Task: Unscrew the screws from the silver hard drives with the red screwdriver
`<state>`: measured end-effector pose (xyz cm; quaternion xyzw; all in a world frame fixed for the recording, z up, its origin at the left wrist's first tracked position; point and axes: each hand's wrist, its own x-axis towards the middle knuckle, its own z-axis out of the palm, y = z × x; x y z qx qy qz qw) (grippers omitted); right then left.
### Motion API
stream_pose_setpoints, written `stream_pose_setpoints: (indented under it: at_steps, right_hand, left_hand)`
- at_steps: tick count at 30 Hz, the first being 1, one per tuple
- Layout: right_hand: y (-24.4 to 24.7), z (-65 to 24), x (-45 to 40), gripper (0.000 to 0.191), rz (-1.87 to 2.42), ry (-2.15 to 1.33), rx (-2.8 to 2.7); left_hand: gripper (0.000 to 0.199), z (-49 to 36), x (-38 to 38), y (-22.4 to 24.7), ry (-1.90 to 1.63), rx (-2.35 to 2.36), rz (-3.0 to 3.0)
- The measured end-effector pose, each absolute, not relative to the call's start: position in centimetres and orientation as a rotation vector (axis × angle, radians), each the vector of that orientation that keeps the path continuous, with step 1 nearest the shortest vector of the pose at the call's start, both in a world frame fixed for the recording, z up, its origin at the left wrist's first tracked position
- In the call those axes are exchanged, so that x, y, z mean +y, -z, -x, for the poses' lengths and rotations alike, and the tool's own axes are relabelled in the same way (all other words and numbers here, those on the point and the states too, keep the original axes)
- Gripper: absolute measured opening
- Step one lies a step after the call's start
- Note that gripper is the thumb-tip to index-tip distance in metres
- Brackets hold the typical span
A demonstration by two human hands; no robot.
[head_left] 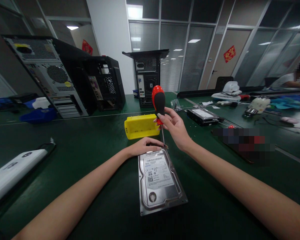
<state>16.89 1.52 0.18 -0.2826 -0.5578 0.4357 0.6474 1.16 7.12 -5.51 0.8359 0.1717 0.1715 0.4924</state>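
A silver hard drive (156, 180) with a white label lies flat on the green table, its far end under my left hand (142, 146). The fingers of that hand curve over the drive's far edge, gripping it, and a fingertip is beside the screwdriver's tip. A red-and-black screwdriver (159, 101) stands nearly upright in my right hand (173, 126), whose fingers are closed around the lower handle. Its shaft reaches down to the drive's far right corner. The screw under the tip is too small to make out.
Just beyond the drive sits a yellow bin (141, 127). A second hard drive (202, 115) lies to the right, past a partly blurred item (240, 143). Computer cases (57, 76) stand at the back left. A white power bank-like object (17, 170) is at left. Another person (290, 80) sits far right.
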Motion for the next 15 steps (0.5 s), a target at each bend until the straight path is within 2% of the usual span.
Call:
stream_pose_setpoints:
  at_steps: [5, 9, 15]
  right_hand:
    - [-0.05, -16.78, 1.63, 0.034, 0.635, -0.961, -1.292]
    - [0.23, -17.02, 1.95, 0.041, 0.64, -0.93, -1.248]
    - [0.69, -17.29, 2.12, 0.041, 0.663, -0.898, -1.259]
  left_hand:
    - [0.03, -1.2, 7.06, 5.45, -0.42, 0.421, -2.031]
    - [0.029, -1.23, 6.86, 5.16, -0.412, 0.419, -2.036]
    - [0.03, -1.22, 6.81, 5.12, -0.398, 0.428, -2.038]
